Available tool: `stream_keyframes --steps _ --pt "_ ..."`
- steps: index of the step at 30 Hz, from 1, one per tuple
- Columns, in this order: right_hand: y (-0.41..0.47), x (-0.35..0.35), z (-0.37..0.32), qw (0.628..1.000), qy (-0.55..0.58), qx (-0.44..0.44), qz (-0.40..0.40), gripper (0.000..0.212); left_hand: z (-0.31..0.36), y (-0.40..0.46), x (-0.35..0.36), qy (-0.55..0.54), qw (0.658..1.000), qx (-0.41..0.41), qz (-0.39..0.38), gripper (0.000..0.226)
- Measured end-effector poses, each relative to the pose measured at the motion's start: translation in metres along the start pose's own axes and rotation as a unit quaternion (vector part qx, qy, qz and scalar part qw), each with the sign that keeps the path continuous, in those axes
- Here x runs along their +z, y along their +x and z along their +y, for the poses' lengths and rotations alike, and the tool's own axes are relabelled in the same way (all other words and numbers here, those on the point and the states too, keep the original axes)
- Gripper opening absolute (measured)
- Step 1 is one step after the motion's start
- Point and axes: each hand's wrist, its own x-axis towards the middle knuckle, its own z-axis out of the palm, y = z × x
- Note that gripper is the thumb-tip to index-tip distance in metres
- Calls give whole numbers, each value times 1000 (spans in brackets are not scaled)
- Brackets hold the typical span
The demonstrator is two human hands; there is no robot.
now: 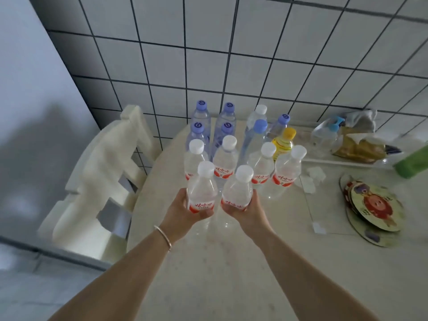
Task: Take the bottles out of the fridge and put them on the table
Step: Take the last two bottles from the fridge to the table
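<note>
Head view: the left hand (185, 209) and right hand (245, 210) each hold a clear bottle, fingers curled round the red label. The left bottle (202, 188) and right bottle (237, 189) hang upright, side by side, just above the pale desk (220, 262), near the standing group of bottles (231, 140). To finish well, lower both straight down in front of the group, bases flat, then let go. The red labels carry white Chinese characters, too blurred to read surely.
</note>
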Motion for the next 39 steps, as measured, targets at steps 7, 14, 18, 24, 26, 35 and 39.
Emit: stream_keyframes --steps 7,14,18,24,26,35,39 --pt "17 9 14 1000 -11 16 -15 63 -13 20 -3 -48 999 21 -14 77" --pt "18 15 18 999 -30 21 4 64 -21 24 -7 -35 999 14 -31 79" --pt "15 13 16 999 -42 26 -7 66 -20 22 -13 -6 999 18 -33 91" --pt "7 7 2 997 -63 31 -27 74 -8 7 -11 22 999 41 -18 62" --pt "3 2 -5 994 -93 32 -46 80 -1 1 -8 22 998 51 2 63" --pt "-63 -25 -24 974 -225 36 3 74 19 -50 0 130 977 32 165 107" --pt "-117 -28 -38 980 -193 -38 19 62 40 -104 7 115 965 70 226 95"
